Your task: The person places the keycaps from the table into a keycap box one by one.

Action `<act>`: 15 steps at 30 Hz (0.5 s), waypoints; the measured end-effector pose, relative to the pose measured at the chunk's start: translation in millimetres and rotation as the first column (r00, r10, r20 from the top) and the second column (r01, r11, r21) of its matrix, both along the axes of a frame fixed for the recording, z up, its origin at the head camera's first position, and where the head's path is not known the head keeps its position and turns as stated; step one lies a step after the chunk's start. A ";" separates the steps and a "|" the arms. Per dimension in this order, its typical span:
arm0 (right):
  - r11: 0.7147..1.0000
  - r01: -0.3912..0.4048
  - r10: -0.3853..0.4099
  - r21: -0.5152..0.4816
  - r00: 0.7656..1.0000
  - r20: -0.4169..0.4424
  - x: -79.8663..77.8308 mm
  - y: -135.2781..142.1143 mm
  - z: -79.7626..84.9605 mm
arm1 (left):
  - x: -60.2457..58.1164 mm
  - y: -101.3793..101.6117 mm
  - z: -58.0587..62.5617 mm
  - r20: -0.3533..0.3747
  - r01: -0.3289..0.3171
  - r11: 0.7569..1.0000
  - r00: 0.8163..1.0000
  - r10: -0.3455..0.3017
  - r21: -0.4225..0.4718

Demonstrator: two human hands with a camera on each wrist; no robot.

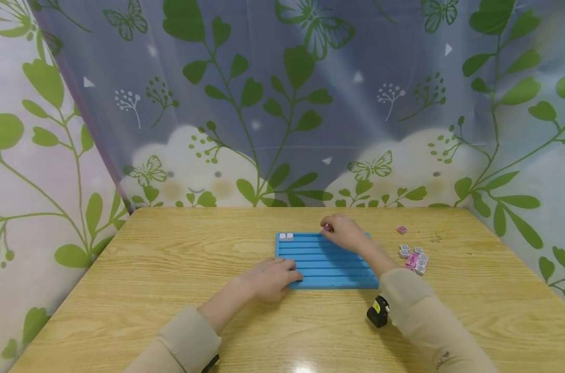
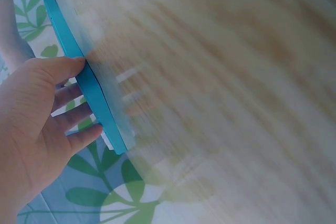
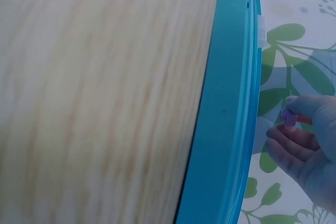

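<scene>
A blue ridged tray (image 1: 334, 284) lies on the table, with two white keycaps (image 1: 286, 237) in its far left corner. My left hand (image 1: 271, 278) holds the tray at its near left corner. In the left wrist view, the thumb (image 2: 73, 66) touches the tray's edge and the other fingers reach to its side. Over the tray's far edge, my right hand (image 1: 345, 232) pinches a small pink keycap (image 3: 289, 118) between thumb and fingers. To the tray's right lies a group of white and pink keycaps (image 1: 412, 259).
One pink keycap (image 1: 401, 229) lies apart, farther back on the right. The wooden table (image 1: 170, 259) ends at a patterned cloth backdrop (image 1: 273, 103). A black wrist device (image 1: 378, 312) hangs by the right sleeve.
</scene>
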State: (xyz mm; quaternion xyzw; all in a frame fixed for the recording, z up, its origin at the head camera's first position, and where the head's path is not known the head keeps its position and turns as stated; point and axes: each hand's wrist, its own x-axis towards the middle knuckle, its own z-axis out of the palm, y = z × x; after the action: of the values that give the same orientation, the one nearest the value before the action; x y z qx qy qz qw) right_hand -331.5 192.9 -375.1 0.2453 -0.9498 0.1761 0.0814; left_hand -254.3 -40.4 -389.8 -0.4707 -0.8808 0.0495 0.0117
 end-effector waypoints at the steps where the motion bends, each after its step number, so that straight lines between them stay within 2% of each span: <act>1: 1.000 0.004 -0.004 -0.005 1.000 0.009 -0.2 -0.8 0.4 | -0.1 0.0 0.1 -0.001 -0.001 1.000 1.000 0.001 0.001; 8: 1.000 0.001 -0.001 -0.018 1.000 0.026 -2.2 -5.2 -0.8 | 0.7 -0.1 2.0 -0.009 0.008 1.000 1.000 -0.008 -0.002; 15: 0.999 -0.035 0.035 -0.012 0.999 -0.004 -1.8 -9.3 -2.9 | 1.2 0.0 1.4 -0.015 0.011 1.000 1.000 -0.011 -0.007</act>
State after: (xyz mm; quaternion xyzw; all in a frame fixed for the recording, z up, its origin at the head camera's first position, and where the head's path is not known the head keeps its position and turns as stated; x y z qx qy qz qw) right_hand -333.2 183.6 -378.1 0.2618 -0.9441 0.1829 0.0816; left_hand -253.2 -40.4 -388.4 -0.4752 -0.8779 0.0562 0.0168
